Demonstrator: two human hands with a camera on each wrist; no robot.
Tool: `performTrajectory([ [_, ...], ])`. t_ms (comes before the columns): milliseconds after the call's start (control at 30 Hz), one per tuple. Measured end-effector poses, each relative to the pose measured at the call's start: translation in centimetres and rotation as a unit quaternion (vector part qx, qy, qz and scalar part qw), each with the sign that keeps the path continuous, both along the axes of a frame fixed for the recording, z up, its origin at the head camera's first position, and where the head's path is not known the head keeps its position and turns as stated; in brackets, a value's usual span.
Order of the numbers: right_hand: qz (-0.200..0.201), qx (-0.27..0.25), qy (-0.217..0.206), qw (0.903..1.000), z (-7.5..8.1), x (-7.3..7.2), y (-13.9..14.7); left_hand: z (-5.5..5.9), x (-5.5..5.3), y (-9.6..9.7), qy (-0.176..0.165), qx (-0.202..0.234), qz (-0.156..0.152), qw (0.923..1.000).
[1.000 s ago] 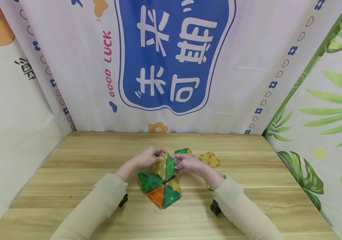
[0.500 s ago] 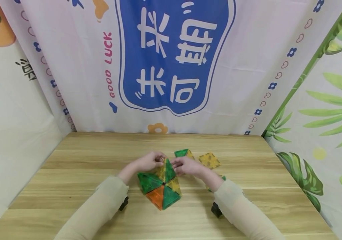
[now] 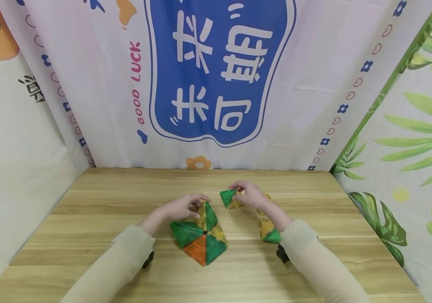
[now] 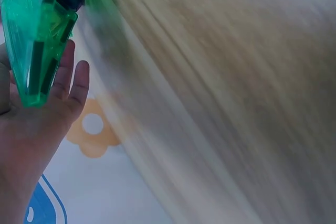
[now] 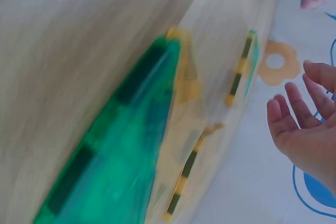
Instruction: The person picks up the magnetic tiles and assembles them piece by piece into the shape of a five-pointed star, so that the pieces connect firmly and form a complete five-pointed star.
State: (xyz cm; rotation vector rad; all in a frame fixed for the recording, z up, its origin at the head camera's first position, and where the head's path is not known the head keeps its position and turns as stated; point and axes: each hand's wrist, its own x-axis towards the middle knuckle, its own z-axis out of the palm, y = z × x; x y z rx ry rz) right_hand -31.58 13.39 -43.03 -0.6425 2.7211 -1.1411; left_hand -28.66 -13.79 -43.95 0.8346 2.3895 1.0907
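Green, yellow and orange translucent magnetic tiles form a fan-like ring in the middle of the table, some of them tilted up. At the ring's far side, my left hand lies beside the raised yellow tile and green tile. In the left wrist view its fingers are fairly straight behind a green tile; the thumb's contact is hidden. My right hand reaches over the small green-and-yellow pair of tiles. The right wrist view shows that hand with relaxed fingers and nothing in them.
Under my right forearm lie a yellow tile, partly covered, and a yellow-and-green pair. A wooden table carries everything. A printed cloth hangs behind its back edge.
My right hand has left the raised tiles and moved right and back to the green-and-yellow pair. The raised tiles have sunk lower. My left hand stays beside them, its fingers more spread.
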Motion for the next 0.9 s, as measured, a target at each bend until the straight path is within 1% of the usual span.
performTrajectory([
  [167, -0.002, 0.057, 0.046, 0.9973, -0.9, -0.7, 0.2, 0.0, 0.2, -0.5, 0.025, -0.014, 0.009, 0.9995],
  [233, -0.005, 0.079, 0.051, 0.9955, -1.3, -0.9, 0.0, 0.0, 0.3, -0.8, 0.032, -0.017, 0.016, 0.9992],
  [300, -0.011, 0.106, 0.046, 0.9932, -1.6, -1.0, -0.3, 0.0, 0.4, -0.9, 0.04, -0.02, 0.022, 0.9988],
  [367, -0.019, 0.126, 0.028, 0.9915, -1.9, -0.9, -0.6, -0.1, 0.6, -1.1, 0.051, -0.027, 0.03, 0.9979],
  [500, -0.022, 0.15, -0.01, 0.9883, -2.2, -0.8, -1.1, -0.3, 1.2, -1.3, 0.086, -0.048, 0.042, 0.9942],
  [567, -0.02, 0.155, -0.015, 0.9876, -2.3, -0.8, -1.2, -0.4, 1.5, -1.4, 0.097, -0.052, 0.048, 0.9928],
  [733, -0.03, 0.175, -0.006, 0.9841, -2.5, -1.0, -1.4, -0.6, 1.9, -1.5, 0.123, -0.06, 0.059, 0.9888],
  [900, -0.039, 0.181, 0.011, 0.9826, -2.7, -1.4, -1.4, -0.6, 2.2, -1.5, 0.165, -0.082, 0.078, 0.9797],
])
